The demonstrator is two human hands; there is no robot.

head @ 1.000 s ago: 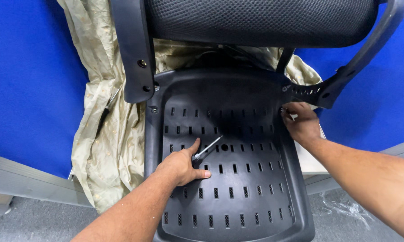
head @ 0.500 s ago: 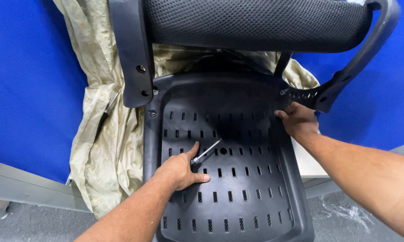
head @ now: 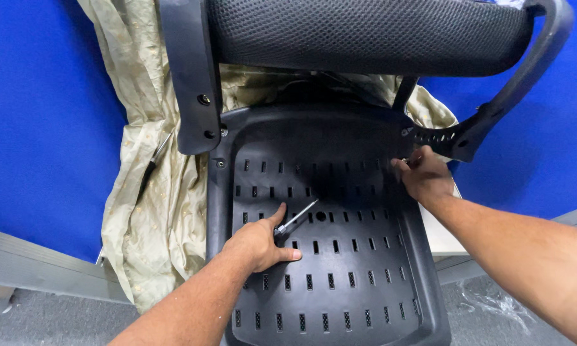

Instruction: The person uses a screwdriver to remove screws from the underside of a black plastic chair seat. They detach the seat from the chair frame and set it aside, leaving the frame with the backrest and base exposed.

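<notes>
Plainly, a screwdriver (head: pixel 296 221) is gripped in the left hand (head: pixel 261 243), the fingers curled around its dark handle and the thumb laid alongside. The metal shaft is angled up and to the right, so that its tip lies just beside a round hole near the middle of the seat pan (head: pixel 327 256). The heel of that hand is rested on the slotted plastic, which seems to steady the tool.

At the right edge of the pan the right hand (head: pixel 424 176) is placed, its fingers bent against the spot where the right armrest bracket (head: pixel 452 138) meets the shell. Whether something small is pinched there or the bracket is merely pressed cannot be told; the fingertips are partly hidden. The hand appears set there to keep the bracket in line with the pan.

Outward from the hands, the black pan is seen lying with its rows of slots facing the camera. Above it the mesh chair part (head: pixel 365 32) is held by a curved frame, and the left armrest post (head: pixel 189 77) is fixed at the pan's upper left corner by visible screws. A pale crumpled cloth (head: pixel 147 211) is spread under and left of the chair, seemingly as padding, against a blue partition (head: pixel 45 115). A second dark tool (head: pixel 149 172) lies on the cloth, well apart from both hands.
</notes>
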